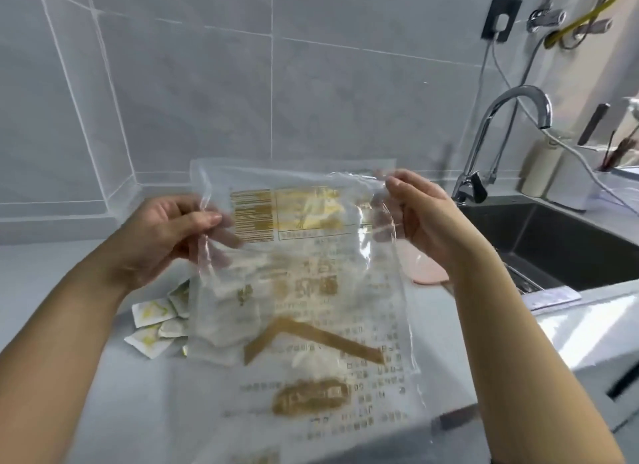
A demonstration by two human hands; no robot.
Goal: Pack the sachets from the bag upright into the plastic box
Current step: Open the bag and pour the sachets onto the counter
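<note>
Bag [304,263] of clear film with gold print, held up at centre above the pale worktop [103,411], hanging slack and creased. Dark sink [553,242] off at 3 o'clock, curved tap [511,117] at 2 o'clock, both well apart from the bag.

Left grip [162,235] at 9 o'clock on the bag, thumb and fingers pinching the film's left edge near the top. Right grip [425,221] at 2 o'clock on the bag, pinching the upper right corner. Sachets [152,325] on the worktop at 8 o'clock, small, white with yellow print, lying flat in a loose heap, partly hidden behind the bag. Pale shapes through the film towards 7 o'clock, perhaps more of them inside, perhaps only behind; impossible to tell. No plastic box in view.

As a judgement:
- **Bag:** feather-light, limp and slippery, apt to slide from a loose pinch. Best taken at the stiffer sealed edges, as here.
- **Sachets:** probably light, flat and soft-bodied, with crisp sealed borders. Likely to flop rather than stand alone, so better pinched by a short edge and set in side by side, each leaning on the next.
- **Packing:** apparently not yet begun.
</note>
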